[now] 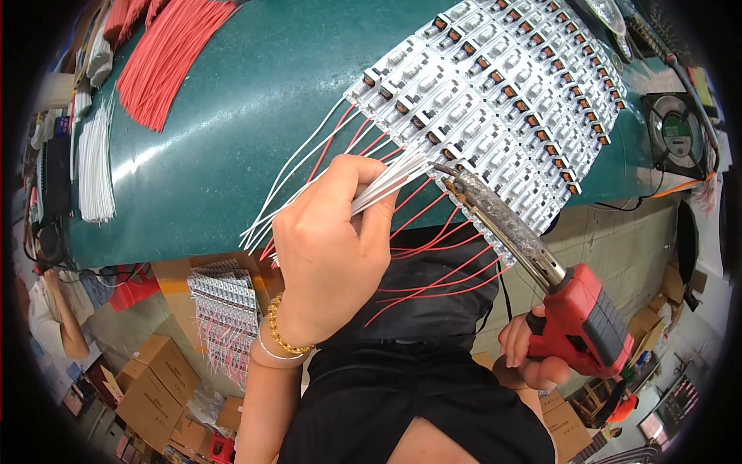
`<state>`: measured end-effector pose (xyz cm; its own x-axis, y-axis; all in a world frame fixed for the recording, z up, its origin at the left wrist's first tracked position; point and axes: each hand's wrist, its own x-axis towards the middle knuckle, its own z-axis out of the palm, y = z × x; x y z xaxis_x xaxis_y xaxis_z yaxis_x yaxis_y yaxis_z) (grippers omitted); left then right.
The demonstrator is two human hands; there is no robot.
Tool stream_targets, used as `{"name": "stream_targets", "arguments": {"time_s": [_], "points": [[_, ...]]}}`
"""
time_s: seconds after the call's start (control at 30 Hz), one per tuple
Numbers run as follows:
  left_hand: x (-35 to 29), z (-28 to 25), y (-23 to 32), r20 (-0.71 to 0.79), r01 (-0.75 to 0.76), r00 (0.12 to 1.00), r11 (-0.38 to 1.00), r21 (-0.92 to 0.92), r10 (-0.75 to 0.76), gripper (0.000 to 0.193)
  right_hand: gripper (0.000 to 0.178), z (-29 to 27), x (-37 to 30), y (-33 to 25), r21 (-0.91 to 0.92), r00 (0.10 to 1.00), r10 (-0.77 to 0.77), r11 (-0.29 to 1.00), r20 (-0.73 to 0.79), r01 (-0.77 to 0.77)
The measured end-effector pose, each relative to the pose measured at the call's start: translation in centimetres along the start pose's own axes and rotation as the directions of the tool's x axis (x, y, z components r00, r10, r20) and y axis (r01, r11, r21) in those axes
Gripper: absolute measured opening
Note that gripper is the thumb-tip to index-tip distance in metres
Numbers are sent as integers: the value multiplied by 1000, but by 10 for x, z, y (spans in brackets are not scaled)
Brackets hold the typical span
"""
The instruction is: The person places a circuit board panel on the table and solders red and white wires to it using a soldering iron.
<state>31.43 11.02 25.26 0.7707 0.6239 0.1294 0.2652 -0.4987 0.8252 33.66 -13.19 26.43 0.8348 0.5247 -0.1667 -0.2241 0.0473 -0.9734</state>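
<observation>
I stood near the green desk and saw one person at its near edge, with both hands busy. The left hand, which wore a yellow bracelet at its wrist, was above this near edge, and its thumb and fingers were closed on a bunch of white wires. The right hand was outside the near edge, its fingers wrapped around the red handle of a soldering iron. The iron's tip was at the border of a large sheet of circuit boards, just beside the ends of the bunch; I could not tell if they touched. The sheet was lying on the right part of the desk, with one corner beyond the near edge. From its left border came red wires and some white ones, and several red ones were hanging over the near edge. A thick red bundle lay toward the far left corner, and a white bundle was along the left edge. A fan stood at the right end. Below the near edge, at its left part, there was a stack of wired boards, and cardboard boxes stood lower.
</observation>
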Motion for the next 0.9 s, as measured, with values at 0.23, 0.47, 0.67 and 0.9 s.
{"name": "stream_targets", "arguments": {"time_s": [0.23, 0.47, 0.67, 0.9], "points": [[1, 2, -4, 14, -65, 998, 997, 45, 65, 10, 86, -6, 2, 6, -25, 998, 33, 999, 52, -31], [1, -1, -4, 19, -89, 996, 994, 55, 88, 10, 82, -4, 3, 6, -6, 999, 3, 1000, 50, -3], [1, -1, -4, 26, -85, 996, 995, 58, 84, 11, 90, -1, 3, 2, -24, 998, 4, 1000, 58, -3], [1, -3, -5, 33, -94, 995, 995, -30, 95, 10, 93, 0, 0, 2, -12, 999, -48, 999, 12, 48]]}}
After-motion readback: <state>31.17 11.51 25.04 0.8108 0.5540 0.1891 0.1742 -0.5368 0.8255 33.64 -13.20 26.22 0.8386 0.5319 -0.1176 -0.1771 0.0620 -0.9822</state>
